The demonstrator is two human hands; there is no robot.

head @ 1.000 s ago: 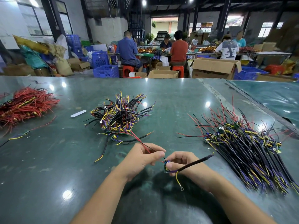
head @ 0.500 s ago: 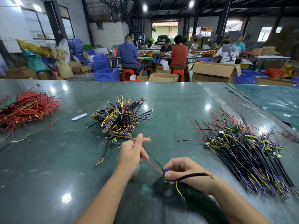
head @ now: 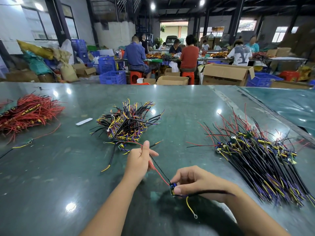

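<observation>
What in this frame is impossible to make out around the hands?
Head view only.
Circuit board: mostly covered by thumb and fingers of the right hand.
Left hand grip on the red wire: hidden behind its own fingers.
Red wire pile: cut off by the left edge.

Pretty plain stuff: left hand (head: 138, 163) and right hand (head: 196, 182) are both bare, fingers on the slim side. The right thumbnail (head: 177, 190) is the one nail you can really see, and it's cut short. Left forearm (head: 110, 206) and right forearm (head: 252, 213) are bare too, uncovered along the whole stretch showing above the worktop (head: 51, 184).
</observation>
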